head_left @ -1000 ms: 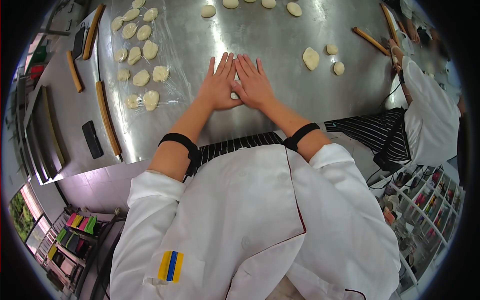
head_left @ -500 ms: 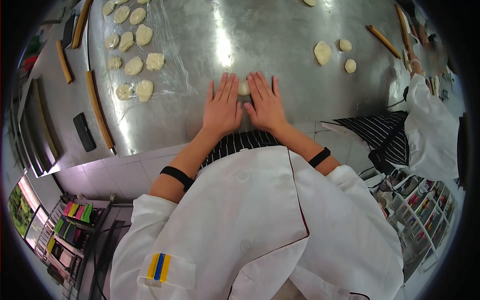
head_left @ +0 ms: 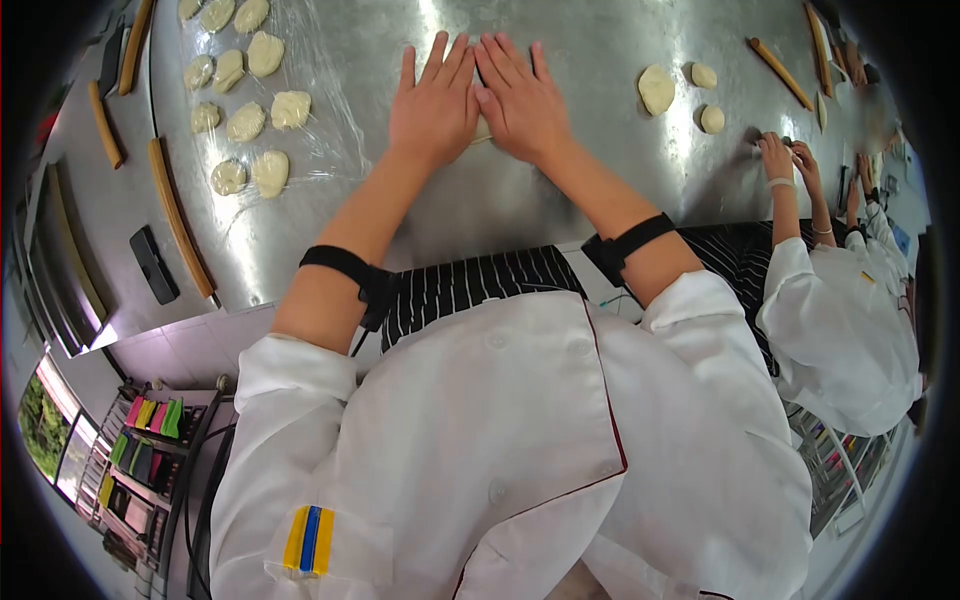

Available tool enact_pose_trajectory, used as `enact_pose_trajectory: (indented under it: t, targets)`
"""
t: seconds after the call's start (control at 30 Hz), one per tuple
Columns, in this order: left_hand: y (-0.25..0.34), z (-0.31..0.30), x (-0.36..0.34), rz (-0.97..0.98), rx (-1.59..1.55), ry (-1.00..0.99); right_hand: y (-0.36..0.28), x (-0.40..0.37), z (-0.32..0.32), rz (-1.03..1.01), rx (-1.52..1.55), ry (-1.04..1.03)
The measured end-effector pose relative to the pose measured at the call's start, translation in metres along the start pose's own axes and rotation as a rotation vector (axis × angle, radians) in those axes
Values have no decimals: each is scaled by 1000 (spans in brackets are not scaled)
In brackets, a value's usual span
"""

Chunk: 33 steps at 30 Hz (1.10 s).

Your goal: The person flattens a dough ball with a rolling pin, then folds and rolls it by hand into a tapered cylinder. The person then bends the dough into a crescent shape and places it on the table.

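Note:
Flat and palm-down, my left hand (head_left: 433, 108) lies on the steel table with its fingers stretched forward. Beside it my right hand (head_left: 526, 105) lies the same way, thumb touching or nearly touching the left hand. Under and between my palms shows a small part of a pale dough piece (head_left: 482, 132); most of it is hidden. To the left, several dough pieces (head_left: 246, 122) rest on clear plastic film (head_left: 335, 130). On the right lie a larger flattened dough piece (head_left: 656, 89) and two smaller dough balls, one (head_left: 704, 75) behind the other (head_left: 712, 119).
A wooden rolling pin (head_left: 180, 218) and a black phone-like object (head_left: 153, 265) lie at the left. Another wooden rod (head_left: 780, 73) lies at the far right. A co-worker's hands (head_left: 776, 158) are at the table's right side. The steel table's (head_left: 440, 225) front edge is close to my apron.
Both my hands have slid forward over the dough, away from my body, and come closer together. The dough, visible between them before, is now mostly covered. The co-worker's hands show more at the right.

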<state>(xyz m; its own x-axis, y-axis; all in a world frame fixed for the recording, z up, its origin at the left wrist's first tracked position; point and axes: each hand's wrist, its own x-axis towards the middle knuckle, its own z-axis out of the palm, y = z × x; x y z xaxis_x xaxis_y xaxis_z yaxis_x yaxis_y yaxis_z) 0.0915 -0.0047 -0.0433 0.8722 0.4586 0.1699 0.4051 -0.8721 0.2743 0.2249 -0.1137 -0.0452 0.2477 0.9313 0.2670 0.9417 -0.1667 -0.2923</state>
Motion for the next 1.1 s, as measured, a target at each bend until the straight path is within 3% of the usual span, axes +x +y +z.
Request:
enact_pose_trajectory:
  t: [0.07, 0.13, 0.3, 0.53, 0.6, 0.73, 0.8, 0.9, 1.1]
  targets:
    - [6, -11, -26, 134, 87, -148, -7, -24, -15, -100, 23, -132]
    - [15, -15, -61, 181, -80, -204, -19, -57, -28, -138, 85, -221]
    - [50, -36, -124, 140, -249, -253, -52, -115, -47, -33, 212, -308]
    - [2, -14, -21, 14, -33, -84, -18, -24, -6, 93, 15, -112]
    - [-13, -14, -1, 141, 38, -46, -4, -4, 0, 6, -85, -56]
    - [-6, -8, -28, 223, 24, -111, -8, -29, -12, -88, -49, -138]
    - [17, -16, -72, 206, -133, -217, -25, -69, -29, -108, 41, -260]
    - [46, -26, -108, 131, -257, -226, -44, -106, -46, -50, 120, -324]
    - [12, -12, -27, 155, -60, -112, -16, -38, -12, -28, 27, -162]
